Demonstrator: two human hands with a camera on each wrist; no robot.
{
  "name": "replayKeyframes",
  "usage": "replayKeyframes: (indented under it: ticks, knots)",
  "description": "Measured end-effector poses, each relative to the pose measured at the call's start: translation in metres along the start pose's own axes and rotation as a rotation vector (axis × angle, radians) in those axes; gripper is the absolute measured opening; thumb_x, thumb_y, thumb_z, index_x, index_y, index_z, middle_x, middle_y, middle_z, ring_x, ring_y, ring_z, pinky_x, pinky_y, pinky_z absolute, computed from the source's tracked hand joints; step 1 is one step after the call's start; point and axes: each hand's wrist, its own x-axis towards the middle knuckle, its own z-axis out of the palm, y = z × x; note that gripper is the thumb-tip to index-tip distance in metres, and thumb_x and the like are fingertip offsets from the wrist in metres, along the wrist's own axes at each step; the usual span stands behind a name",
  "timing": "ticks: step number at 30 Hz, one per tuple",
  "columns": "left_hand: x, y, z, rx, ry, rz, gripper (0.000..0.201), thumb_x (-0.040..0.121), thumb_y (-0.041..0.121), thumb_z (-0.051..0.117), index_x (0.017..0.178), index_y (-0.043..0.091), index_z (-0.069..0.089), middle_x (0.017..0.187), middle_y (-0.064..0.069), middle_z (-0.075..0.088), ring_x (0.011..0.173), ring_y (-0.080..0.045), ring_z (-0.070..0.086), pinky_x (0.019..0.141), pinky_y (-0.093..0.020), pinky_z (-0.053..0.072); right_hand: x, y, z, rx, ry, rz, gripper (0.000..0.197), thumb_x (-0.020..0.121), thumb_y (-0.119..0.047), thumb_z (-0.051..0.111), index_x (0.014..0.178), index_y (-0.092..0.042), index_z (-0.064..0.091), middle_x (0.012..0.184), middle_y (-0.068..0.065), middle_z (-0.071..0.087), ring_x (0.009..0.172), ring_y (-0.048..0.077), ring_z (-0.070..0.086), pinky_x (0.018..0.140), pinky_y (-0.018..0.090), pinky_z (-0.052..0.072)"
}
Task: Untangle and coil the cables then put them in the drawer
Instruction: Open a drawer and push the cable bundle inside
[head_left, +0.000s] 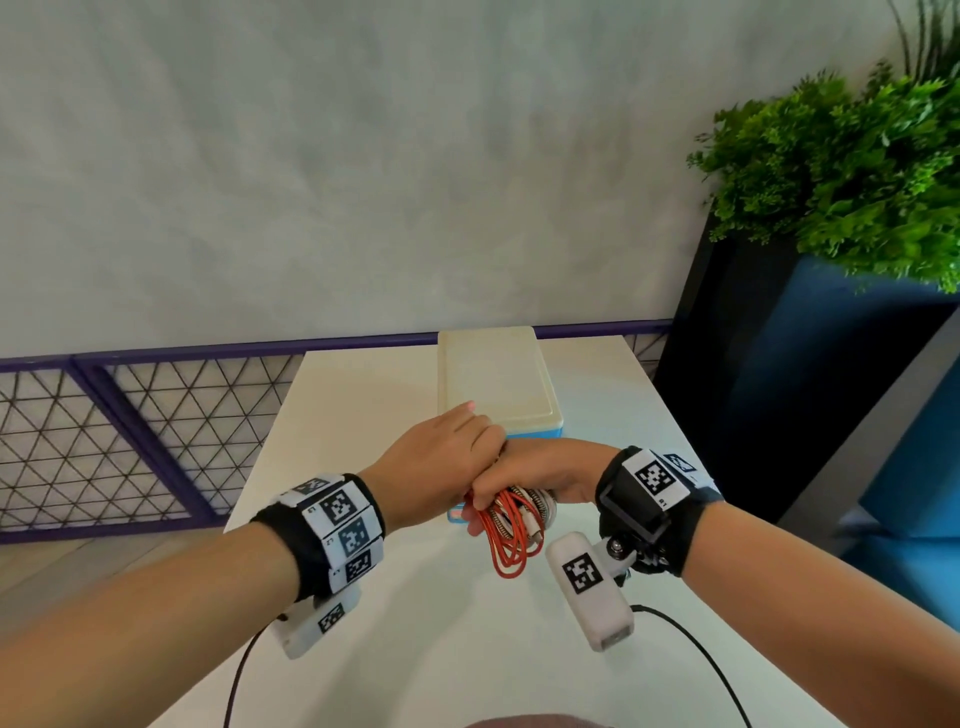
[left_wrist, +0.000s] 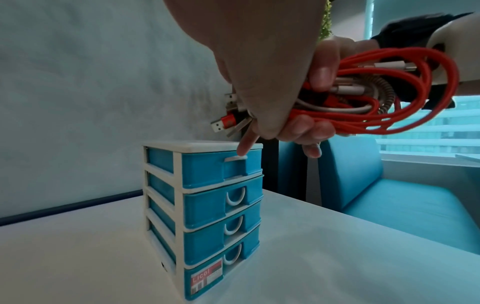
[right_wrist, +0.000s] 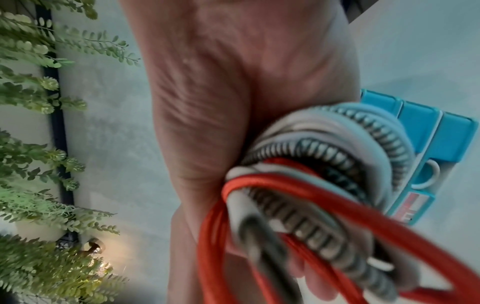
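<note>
A small white-framed drawer unit (head_left: 493, 374) with blue drawers (left_wrist: 202, 205) stands on the white table, all drawers closed. My right hand (head_left: 530, 467) grips a coiled bundle of cables (head_left: 511, 530), red, white and spiral-wrapped, just in front of and above the unit. USB plugs (left_wrist: 223, 123) stick out of the bundle (left_wrist: 389, 92) on the far side. My left hand (head_left: 447, 452) reaches over the unit's front top edge. Its index fingertip (left_wrist: 242, 149) points down at the white handle (left_wrist: 235, 158) of the top drawer. In the right wrist view the cables (right_wrist: 324, 185) fill the palm (right_wrist: 221, 102).
The table (head_left: 415, 649) stands against a grey wall. A leafy plant (head_left: 841, 166) in a dark planter (head_left: 753, 389) stands at the right. A teal bench (left_wrist: 389, 201) lies beyond the table's right edge. A purple mesh railing (head_left: 130, 415) runs at the left.
</note>
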Motion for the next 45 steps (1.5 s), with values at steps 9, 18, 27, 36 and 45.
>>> replayKeyframes:
  ticks: [9,18,27,36,45]
  knots:
    - [0.001,0.007,0.006,-0.073,-0.311,-0.405,0.045,0.080,0.032,0.062,0.117,0.014,0.047,0.097,-0.004,0.062,0.085,-0.028,0.061,0.061,-0.034,0.045,-0.001,0.001,0.010,-0.800,0.527,-0.032,0.063,0.072,-0.051,0.072,0.120,-0.020,0.043,0.114,0.000,0.060,0.098,0.019,0.060,0.084,0.034,0.051]
    - [0.004,0.012,-0.003,-0.521,-0.470,-0.552,0.020,0.075,0.022,0.065,0.088,0.023,0.050,0.067,0.010,0.057,0.054,-0.009,0.056,0.047,-0.014,0.042,0.003,0.034,0.031,-1.544,0.834,-0.031,0.098,0.059,-0.060,0.076,0.135,-0.006,0.043,0.117,0.009,0.059,0.107,0.030,0.056,0.096,0.051,0.041]
    - [-0.004,0.023,0.008,-0.778,-0.549,-0.651,0.022,0.065,0.016,0.066,0.064,0.028,0.047,0.062,0.010,0.055,0.055,-0.010,0.052,0.053,-0.023,0.041,0.000,0.031,0.021,-1.434,0.614,-0.165,0.027,0.084,-0.024,0.057,0.107,-0.010,0.053,0.098,0.005,0.067,0.082,0.029,0.065,0.065,0.036,0.044]
    - [0.002,-0.021,0.002,-1.021,-0.551,-0.641,0.046,0.077,0.042,0.071,0.116,0.022,0.056,0.107,0.003,0.065,0.098,-0.009,0.061,0.083,-0.016,0.047,0.008,0.042,-0.007,-1.224,0.604,-0.092,0.035,0.083,-0.033,0.058,0.115,-0.017,0.053,0.103,0.003,0.068,0.090,0.027,0.065,0.067,0.032,0.043]
    - [-0.003,-0.051,0.021,-0.637,-0.214,-0.609,0.026,0.097,0.016,0.044,0.116,0.017,0.061,0.115,0.002,0.057,0.106,-0.010,0.052,0.092,-0.023,0.039,0.021,0.047,-0.023,-1.169,0.600,-0.006,0.046,0.082,-0.031,0.058,0.125,-0.021,0.048,0.104,0.005,0.066,0.090,0.026,0.063,0.066,0.029,0.044]
